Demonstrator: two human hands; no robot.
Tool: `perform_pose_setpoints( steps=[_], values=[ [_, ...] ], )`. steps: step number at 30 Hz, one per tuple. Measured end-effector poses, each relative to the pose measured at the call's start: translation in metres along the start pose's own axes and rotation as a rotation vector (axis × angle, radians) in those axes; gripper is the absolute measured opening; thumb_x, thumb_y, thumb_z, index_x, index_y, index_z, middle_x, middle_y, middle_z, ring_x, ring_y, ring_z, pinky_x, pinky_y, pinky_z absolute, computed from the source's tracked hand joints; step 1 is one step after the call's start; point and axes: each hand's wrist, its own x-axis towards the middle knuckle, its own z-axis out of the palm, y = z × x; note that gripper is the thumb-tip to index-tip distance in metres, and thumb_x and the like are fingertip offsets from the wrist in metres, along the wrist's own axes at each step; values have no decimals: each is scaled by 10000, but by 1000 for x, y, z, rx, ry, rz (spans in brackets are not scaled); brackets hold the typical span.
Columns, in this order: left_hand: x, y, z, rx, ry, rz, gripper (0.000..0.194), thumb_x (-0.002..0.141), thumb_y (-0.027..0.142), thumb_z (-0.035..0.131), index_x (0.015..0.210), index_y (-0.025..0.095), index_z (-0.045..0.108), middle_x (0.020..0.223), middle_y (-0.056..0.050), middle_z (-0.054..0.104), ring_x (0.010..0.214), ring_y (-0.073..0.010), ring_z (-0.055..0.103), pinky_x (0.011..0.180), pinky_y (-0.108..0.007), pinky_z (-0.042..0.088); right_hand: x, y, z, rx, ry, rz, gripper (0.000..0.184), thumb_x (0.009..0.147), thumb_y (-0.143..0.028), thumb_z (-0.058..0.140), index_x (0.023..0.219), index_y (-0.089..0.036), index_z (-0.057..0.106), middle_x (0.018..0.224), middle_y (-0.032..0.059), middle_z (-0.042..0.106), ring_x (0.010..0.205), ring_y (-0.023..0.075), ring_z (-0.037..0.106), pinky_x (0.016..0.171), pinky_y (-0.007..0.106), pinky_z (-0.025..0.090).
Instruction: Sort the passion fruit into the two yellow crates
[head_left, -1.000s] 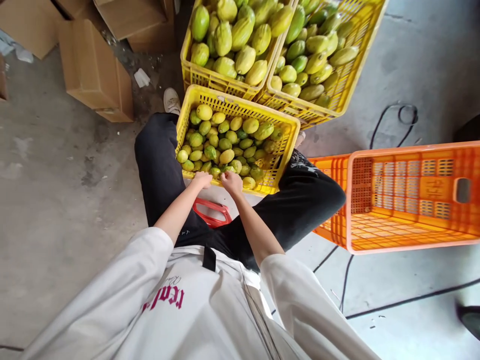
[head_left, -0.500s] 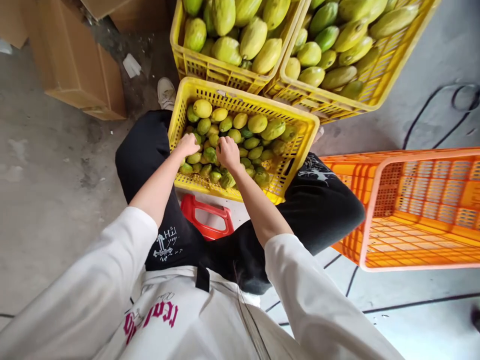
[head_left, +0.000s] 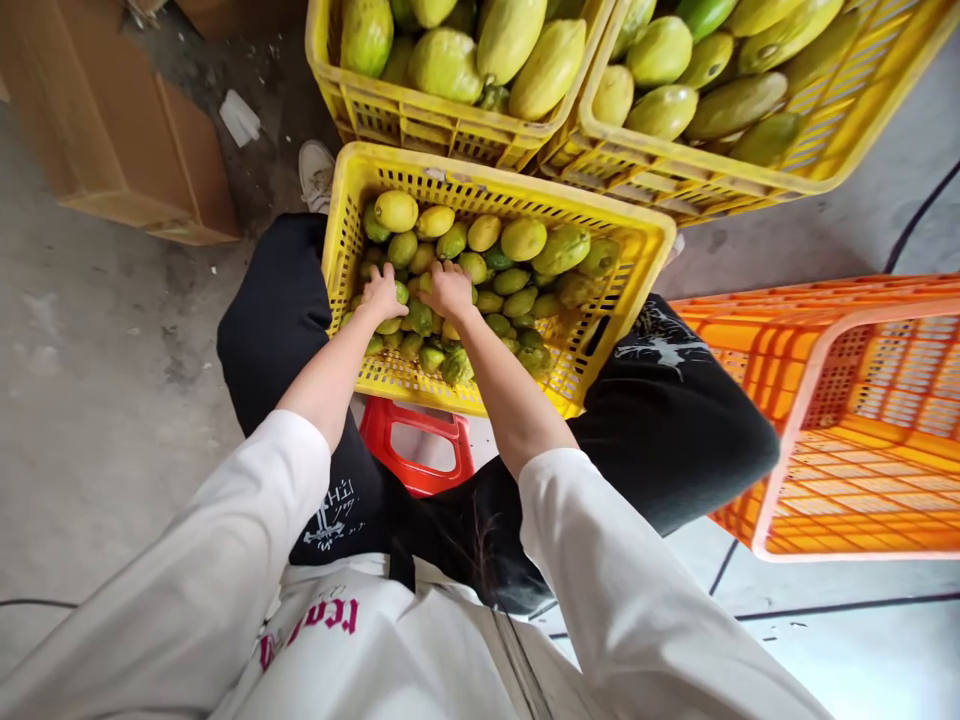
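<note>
Three yellow slatted plastic crates: one near crate [head_left: 525, 192], its long axis running left to right, and two rear crates [head_left: 697, 165] just beyond. One orange latticed plastic crate [head_left: 795, 440] is at right. One red plastic frame with a rounded opening [head_left: 375, 440] lies below the near crate. Two bare hands: the left hand [head_left: 382, 293], closer to the left wall, is spread; the right hand [head_left: 452, 290] is curled, its grip hidden. Small oval green-yellow fruit [head_left: 484, 232], too overlapped to count, lie inside the near crate, directly beneath both hands.
</note>
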Motion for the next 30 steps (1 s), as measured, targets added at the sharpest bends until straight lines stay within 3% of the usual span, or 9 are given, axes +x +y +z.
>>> perform_pose_setpoints(
  steps=[4, 6, 10, 12, 16, 19, 23, 26, 30],
  values=[
    [-6, 9, -17, 183, -158, 68, 1044, 651, 431, 884, 1533, 111, 424, 1659, -270, 252, 1394, -428, 518, 1138, -433, 451, -11, 22, -18, -70, -116, -236, 535, 815, -365, 730, 1263, -78, 674, 1274, 262, 641, 1172, 418, 573, 966, 479, 451],
    [-8, 15, -30, 256, -209, 120, 1008, 661, 466, 855, 1526, 140, 452, 1655, -239, 306, 1380, -407, 534, 1110, -423, 473, -15, 33, -31, -70, -165, -317, 573, 785, -361, 754, 1283, -90, 673, 1267, 240, 640, 1120, 388, 603, 940, 445, 470],
    [-18, 30, -69, 331, -236, 276, 927, 585, 559, 858, 1403, 218, 587, 1414, -128, 621, 1318, -383, 583, 1060, -389, 497, -19, 58, -67, 16, -128, -295, 603, 773, -387, 757, 1283, -82, 656, 1260, 223, 627, 1021, 354, 648, 900, 427, 507],
    [-32, 38, -93, 277, -202, 331, 878, 561, 570, 864, 1327, 209, 631, 1296, -105, 675, 1296, -388, 597, 1051, -383, 493, -26, 73, -88, 76, -87, -252, 602, 745, -408, 778, 1245, -96, 654, 1216, 201, 636, 1026, 362, 646, 909, 451, 519],
    [-66, 51, -132, -38, -33, 442, 805, 594, 503, 875, 1288, 199, 602, 1216, -89, 674, 1323, -388, 570, 1068, -417, 470, -55, 89, -130, 365, 67, -168, 623, 753, -499, 766, 1250, -175, 573, 1150, 112, 638, 1076, 329, 619, 954, 490, 524],
    [-83, 63, -143, -490, -9, 472, 583, 702, 431, 840, 1178, 212, 586, 1097, -61, 698, 1218, -336, 646, 998, -439, 524, -84, 78, -157, 770, 132, -70, 562, 786, -542, 730, 1206, -232, 520, 1098, 54, 639, 1070, 274, 617, 923, 443, 548],
    [-87, 79, -133, -1132, -152, 375, 312, 880, 445, 679, 1074, 216, 592, 938, -40, 742, 1087, -286, 715, 934, -425, 593, -103, 49, -183, 1469, 46, 61, 285, 828, -404, 643, 1031, -278, 487, 909, -15, 645, 897, 211, 665, 757, 350, 578],
    [-85, 86, -121, -1392, -226, 244, 364, 943, 545, 545, 1026, 204, 642, 900, -56, 755, 1104, -275, 728, 924, -348, 615, -98, 38, -191, 1817, -7, 32, 67, 912, -319, 501, 956, -268, 499, 797, -22, 636, 774, 165, 659, 717, 314, 569],
    [-84, 92, -115, -1460, -228, 166, 482, 892, 648, 559, 1056, 208, 673, 913, -71, 769, 1072, -281, 749, 902, -358, 642, -85, 41, -188, 1958, 15, 147, 339, 943, -580, 535, 821, -266, 501, 668, -14, 582, 682, 154, 598, 639, 288, 547]
  ],
)
